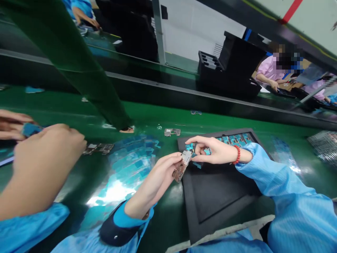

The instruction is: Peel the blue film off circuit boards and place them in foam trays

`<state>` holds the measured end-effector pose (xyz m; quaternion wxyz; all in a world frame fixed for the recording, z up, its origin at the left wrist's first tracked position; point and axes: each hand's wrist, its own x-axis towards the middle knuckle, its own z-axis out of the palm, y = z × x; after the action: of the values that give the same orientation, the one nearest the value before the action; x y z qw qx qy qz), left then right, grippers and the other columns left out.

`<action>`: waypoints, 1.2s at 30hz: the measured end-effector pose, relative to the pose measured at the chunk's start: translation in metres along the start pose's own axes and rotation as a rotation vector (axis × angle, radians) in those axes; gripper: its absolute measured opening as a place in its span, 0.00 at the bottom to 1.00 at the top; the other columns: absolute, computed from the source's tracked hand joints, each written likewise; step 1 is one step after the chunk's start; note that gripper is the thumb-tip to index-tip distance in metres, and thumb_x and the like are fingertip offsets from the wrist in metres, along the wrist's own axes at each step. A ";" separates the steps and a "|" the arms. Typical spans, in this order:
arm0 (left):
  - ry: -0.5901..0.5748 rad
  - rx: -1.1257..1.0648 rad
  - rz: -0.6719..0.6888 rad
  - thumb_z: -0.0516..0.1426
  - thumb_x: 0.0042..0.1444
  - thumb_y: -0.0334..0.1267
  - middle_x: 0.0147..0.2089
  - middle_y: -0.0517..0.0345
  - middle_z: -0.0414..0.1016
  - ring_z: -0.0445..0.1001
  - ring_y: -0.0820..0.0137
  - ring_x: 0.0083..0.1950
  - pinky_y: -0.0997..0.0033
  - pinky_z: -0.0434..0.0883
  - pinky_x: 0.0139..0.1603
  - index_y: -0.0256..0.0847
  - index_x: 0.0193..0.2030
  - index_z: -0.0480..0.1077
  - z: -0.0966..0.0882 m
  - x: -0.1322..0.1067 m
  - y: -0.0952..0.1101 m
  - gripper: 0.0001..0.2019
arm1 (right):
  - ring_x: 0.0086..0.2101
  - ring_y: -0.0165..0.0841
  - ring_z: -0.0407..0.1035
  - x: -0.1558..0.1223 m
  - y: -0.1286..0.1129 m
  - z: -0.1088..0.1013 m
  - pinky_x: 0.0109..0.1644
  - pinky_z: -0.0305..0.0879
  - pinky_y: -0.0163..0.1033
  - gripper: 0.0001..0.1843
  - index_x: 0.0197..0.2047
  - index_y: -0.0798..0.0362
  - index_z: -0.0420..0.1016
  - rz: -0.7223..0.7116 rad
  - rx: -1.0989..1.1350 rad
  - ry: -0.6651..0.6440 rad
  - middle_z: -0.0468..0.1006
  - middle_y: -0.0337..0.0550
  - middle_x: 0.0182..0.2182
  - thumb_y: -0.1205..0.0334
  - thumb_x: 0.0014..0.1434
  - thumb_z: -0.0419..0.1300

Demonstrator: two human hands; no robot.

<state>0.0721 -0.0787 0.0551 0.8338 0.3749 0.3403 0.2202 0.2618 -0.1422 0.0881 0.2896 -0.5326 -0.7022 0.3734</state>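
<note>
A metal-shielded phone circuit board (179, 170) is pinched in my left hand (159, 174), tilted over the left rim of a black tray (188, 207). My right hand (217, 150), with a red bead bracelet at the wrist, curls its thumb and forefinger about the upper end of that board. A small blue piece (189, 146) shows by the right fingertips; whether it is held or lies behind them is unclear. Several blue circuit boards (238, 140) sit in a row at the tray's far end, partly hidden by my right hand.
Overlapping blue pieces (129, 167) spread over the green table (142, 116) left of the tray. A loose board (172, 132) lies beyond. At left, a co-worker's hands (50, 158) hold a blue piece. A green-wrapped post (86, 70) slants down to the table. Stacked parts (325, 147) lie at right.
</note>
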 end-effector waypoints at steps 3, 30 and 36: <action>0.008 -0.055 0.000 0.68 0.33 0.39 0.30 0.55 0.76 0.72 0.69 0.34 0.76 0.71 0.35 0.35 0.26 0.76 0.009 0.004 -0.004 0.13 | 0.25 0.26 0.65 -0.015 0.007 0.006 0.33 0.64 0.33 0.19 0.45 0.59 0.70 0.105 0.148 0.145 0.72 0.37 0.25 0.54 0.57 0.64; 0.346 -0.163 -0.128 0.57 0.50 0.33 0.35 0.52 0.80 0.77 0.64 0.42 0.77 0.76 0.37 0.38 0.24 0.75 -0.045 0.034 0.022 0.07 | 0.35 0.32 0.68 0.115 0.181 -0.141 0.43 0.64 0.35 0.11 0.36 0.61 0.71 0.468 -0.564 0.306 0.74 0.44 0.33 0.71 0.50 0.68; 0.380 -0.210 -0.057 0.54 0.52 0.29 0.45 0.50 0.79 0.75 0.64 0.52 0.76 0.76 0.40 0.37 0.28 0.73 -0.057 0.044 0.018 0.07 | 0.36 0.32 0.71 0.049 0.083 -0.116 0.42 0.67 0.36 0.09 0.40 0.58 0.74 0.160 -0.352 0.263 0.77 0.43 0.37 0.63 0.57 0.64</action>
<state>0.0576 -0.0127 0.0238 0.7949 0.2280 0.4772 0.2975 0.3864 -0.0568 0.0841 0.2510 -0.6728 -0.6683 0.1943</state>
